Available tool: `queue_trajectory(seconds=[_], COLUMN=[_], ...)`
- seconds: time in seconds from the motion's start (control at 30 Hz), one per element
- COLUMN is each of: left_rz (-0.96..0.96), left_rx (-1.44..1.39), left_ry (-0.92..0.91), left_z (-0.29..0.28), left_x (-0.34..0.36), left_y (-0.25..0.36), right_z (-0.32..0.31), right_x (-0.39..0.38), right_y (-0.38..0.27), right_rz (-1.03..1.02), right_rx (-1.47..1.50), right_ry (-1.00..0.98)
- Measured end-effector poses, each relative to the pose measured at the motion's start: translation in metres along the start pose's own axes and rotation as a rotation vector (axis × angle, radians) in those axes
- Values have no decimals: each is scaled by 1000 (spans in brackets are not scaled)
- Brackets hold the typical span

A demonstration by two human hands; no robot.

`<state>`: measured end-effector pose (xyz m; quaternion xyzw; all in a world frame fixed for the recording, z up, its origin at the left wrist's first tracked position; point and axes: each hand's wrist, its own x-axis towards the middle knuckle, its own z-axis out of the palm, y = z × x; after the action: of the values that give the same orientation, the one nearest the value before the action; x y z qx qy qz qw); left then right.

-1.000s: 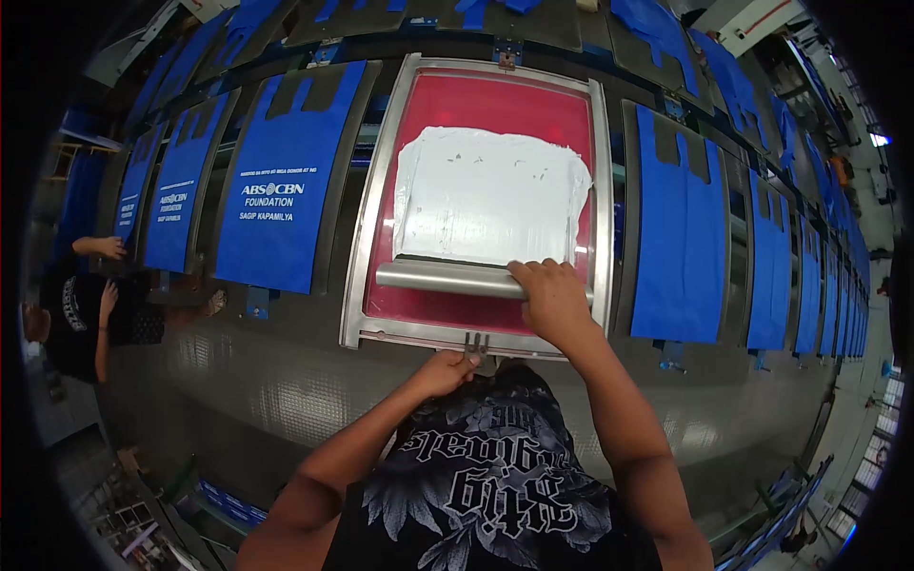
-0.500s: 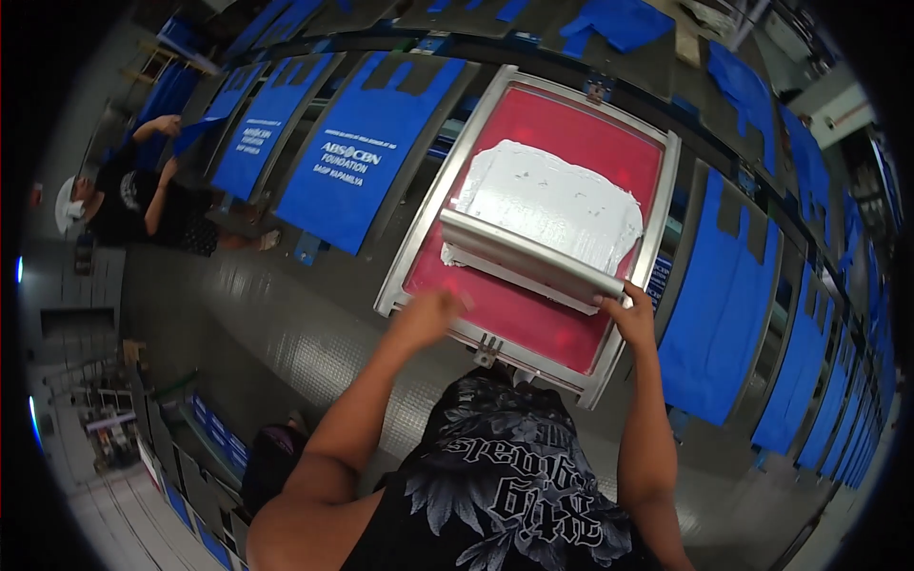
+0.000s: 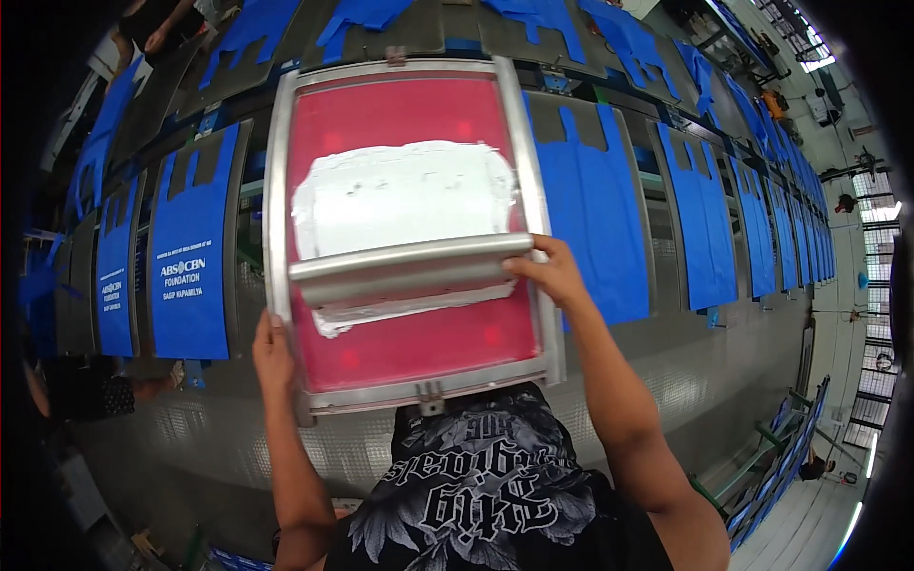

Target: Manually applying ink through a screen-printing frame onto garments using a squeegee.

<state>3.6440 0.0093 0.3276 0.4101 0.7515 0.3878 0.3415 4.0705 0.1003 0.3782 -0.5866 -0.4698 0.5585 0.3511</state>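
A screen-printing frame (image 3: 283,190) with metal rails and red mesh lies before me. White ink (image 3: 409,195) is spread thickly over the middle of the mesh. Across the ink's near part rests a wide metal squeegee (image 3: 409,271), its ends close to the side rails. My right hand (image 3: 550,271) grips the squeegee's right end, thumb on the near face, beside the right rail. At the near left corner my left hand (image 3: 273,357) is closed round the frame's left rail; some of its fingers are hidden. What lies under the frame cannot be seen.
A blue bag with white print (image 3: 190,252) lies flat on a board to the left. Plain blue bags (image 3: 595,219) lie on boards in a row to the right. Across the far side run more boards with bags. Another person's hand (image 3: 155,41) shows at the upper left.
My left hand has gone from above the frame's near left corner to its left rail. My right hand still holds the squeegee. The view has turned, so the frame appears straighter and further left.
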Motion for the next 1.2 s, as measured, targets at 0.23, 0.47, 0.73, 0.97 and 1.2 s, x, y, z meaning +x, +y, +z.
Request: queue_trajectory(seconds=[0.23,0.47,0.73,0.97,1.2], left_rz=[108,51,-26,31,-54], left_rx=[-72,-107,-94,30,-148], left_ry=[-112,-104,-74,-54,-96], left_z=[182,281,309,321,325], left_x=[-67,-126,-145,-129,-119], left_y=[55,83,95,83,79], right_z=[-193,-305,-343,-353,-347], right_x=[-44,-42,-17,-5,12], right_y=[10,58,81,85,105], right_rz=[-56,12,13,27,-43], right_rx=[-126,-96,-81,-305,-156], right_ry=[169,143,48,99,37])
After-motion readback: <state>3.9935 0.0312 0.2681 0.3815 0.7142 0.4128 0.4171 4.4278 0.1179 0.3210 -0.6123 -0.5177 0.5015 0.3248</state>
